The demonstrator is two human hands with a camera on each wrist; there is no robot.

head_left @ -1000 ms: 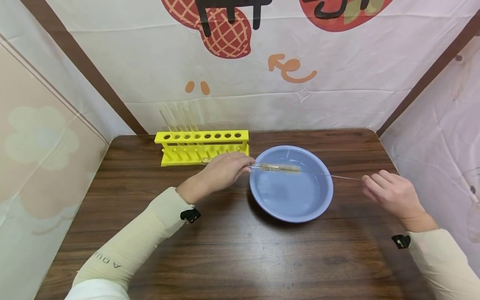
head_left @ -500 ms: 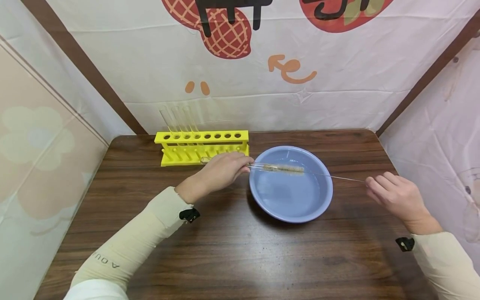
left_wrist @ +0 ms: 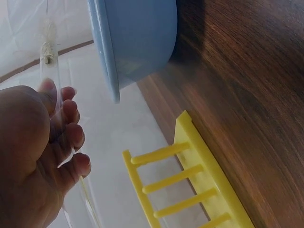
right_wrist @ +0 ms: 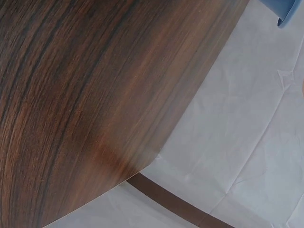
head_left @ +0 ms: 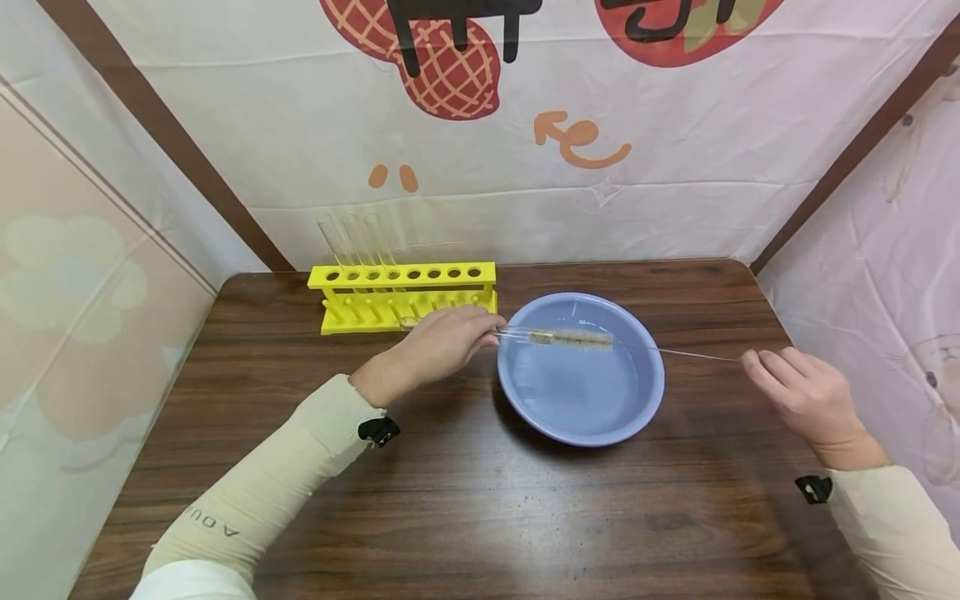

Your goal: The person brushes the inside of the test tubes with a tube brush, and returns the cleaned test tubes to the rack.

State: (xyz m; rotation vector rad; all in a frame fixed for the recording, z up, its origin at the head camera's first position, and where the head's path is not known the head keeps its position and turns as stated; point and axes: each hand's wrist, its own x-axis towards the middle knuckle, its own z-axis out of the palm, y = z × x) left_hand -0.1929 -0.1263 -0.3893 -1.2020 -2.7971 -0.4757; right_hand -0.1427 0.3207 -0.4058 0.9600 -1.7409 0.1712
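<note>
The left hand (head_left: 444, 340) grips the tube (left_wrist: 50, 71), mouth pointing rightward over the bowl (left_wrist: 140, 38); the right hand (head_left: 806, 396) pinches the brush (head_left: 587, 340), lined up lengthwise, bristles partly inside.

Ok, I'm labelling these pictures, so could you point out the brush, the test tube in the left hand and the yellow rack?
Brush (head_left: 587, 340): head view, on the exposed bristles.
Test tube (left_wrist: 50, 71): left wrist view, on the clear wall just below the bristles.
Yellow rack (head_left: 403, 273): head view, on its top bar.
</note>
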